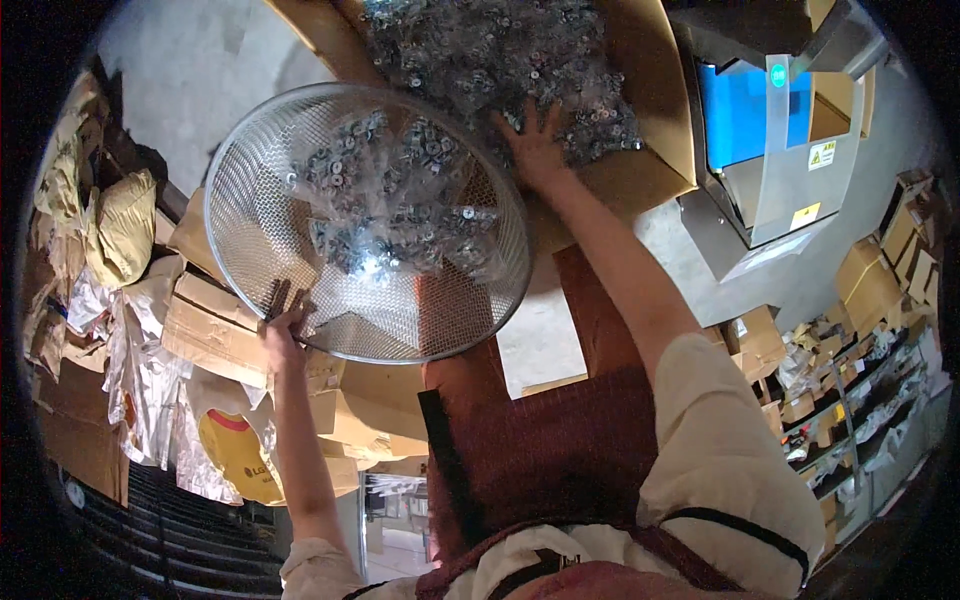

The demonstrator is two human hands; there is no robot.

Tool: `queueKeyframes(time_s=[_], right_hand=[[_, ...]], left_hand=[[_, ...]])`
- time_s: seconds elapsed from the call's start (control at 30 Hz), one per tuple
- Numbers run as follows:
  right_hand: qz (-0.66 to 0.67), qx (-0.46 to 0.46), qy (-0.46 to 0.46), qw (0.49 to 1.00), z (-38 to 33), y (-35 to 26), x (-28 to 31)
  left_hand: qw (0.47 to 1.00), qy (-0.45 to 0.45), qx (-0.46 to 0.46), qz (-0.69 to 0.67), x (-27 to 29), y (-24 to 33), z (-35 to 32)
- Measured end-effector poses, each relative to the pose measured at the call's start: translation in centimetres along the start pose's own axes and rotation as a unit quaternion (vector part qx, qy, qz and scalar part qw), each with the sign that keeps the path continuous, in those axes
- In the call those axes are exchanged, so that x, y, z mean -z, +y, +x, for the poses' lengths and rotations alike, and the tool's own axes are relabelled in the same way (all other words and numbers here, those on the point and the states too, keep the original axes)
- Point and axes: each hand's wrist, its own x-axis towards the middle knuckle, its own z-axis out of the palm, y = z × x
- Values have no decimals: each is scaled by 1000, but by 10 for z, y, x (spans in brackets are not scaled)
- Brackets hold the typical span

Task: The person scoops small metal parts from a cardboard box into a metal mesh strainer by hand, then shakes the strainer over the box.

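My left hand [283, 330] grips the near rim of a round wire-mesh basket [240, 250], holding it tilted against a large cardboard box [650, 120]. Several small clear bags of metal parts [400, 200] lie in the basket. My right hand [535, 145] is spread flat, fingers apart, on the heap of small bags [480, 50] at the box's edge, next to the basket's far rim. It holds nothing that I can see.
A grey machine with a blue panel [760, 130] stands at the right. Flattened cardboard [215, 330], foil and yellow bags [125, 225] pile up at the left. Shelves with small boxes [860, 400] run along the lower right. Grey floor lies beyond.
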Motion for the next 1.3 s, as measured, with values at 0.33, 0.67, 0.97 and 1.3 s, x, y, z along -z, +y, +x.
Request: queueKeyframes(time_s=[0.33,0.67,0.97,1.3], right_hand=[[400,-141,-65,903,1,85,43],[788,5,120,603,-137,79,292],[497,-40,-7,867,-78,46,236],[641,-100,-25,761,-115,37,182]], left_hand=[[995,-95,-22,-18,-14,17,-37],[990,-108,-31,-86,15,12,-41],[994,-30,-101,-35,16,6,-74],[976,-69,-198,-65,39,-74,-81]])
